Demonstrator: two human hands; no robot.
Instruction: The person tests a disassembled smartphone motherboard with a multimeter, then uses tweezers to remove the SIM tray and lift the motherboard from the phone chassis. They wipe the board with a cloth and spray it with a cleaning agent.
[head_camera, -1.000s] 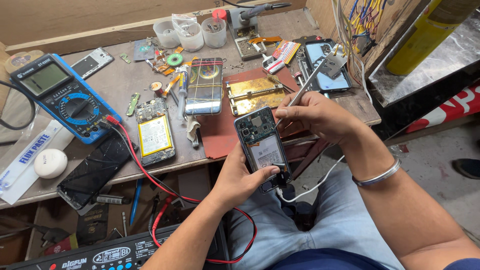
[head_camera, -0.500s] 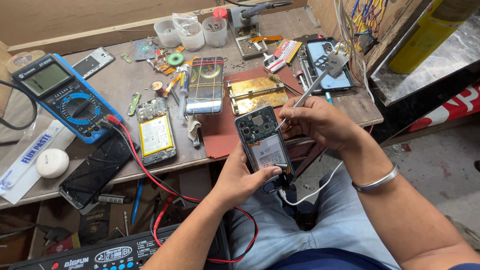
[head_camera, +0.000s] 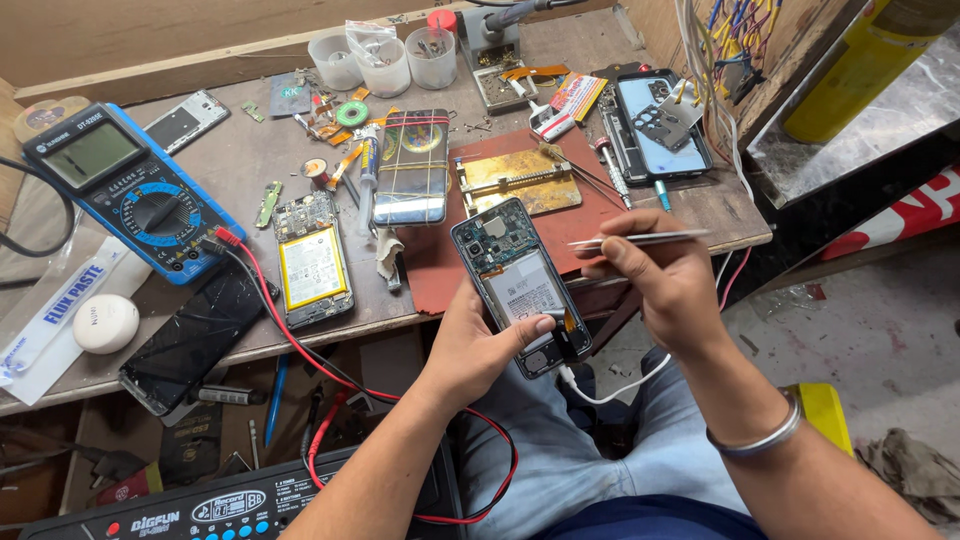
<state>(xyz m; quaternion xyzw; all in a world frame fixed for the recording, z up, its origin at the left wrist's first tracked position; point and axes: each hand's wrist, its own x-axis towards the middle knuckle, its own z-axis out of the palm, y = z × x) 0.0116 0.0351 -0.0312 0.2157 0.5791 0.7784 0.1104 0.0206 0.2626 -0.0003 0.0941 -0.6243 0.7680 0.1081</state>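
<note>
My left hand (head_camera: 478, 338) grips an opened phone (head_camera: 518, 282) from below, thumb across its white battery; the circuit board and camera parts show at its top end. A white cable hangs from the phone's bottom. My right hand (head_camera: 662, 280) holds metal tweezers (head_camera: 640, 239) level, tips pointing left, just right of the phone's upper edge and not touching it. Both hands are over my lap at the front edge of the workbench (head_camera: 250, 160).
On the bench lie a blue multimeter (head_camera: 125, 188) with a red lead (head_camera: 290, 330), a second opened phone (head_camera: 312, 260), a dark screen panel (head_camera: 190, 340), a red mat (head_camera: 450, 270) with a brass clamp (head_camera: 520, 178), plastic cups (head_camera: 385, 55) and small parts.
The tweezers swung from pointing up and away to lying level, and my right hand drew back to the right of the phone. The phone stays in my left hand.
</note>
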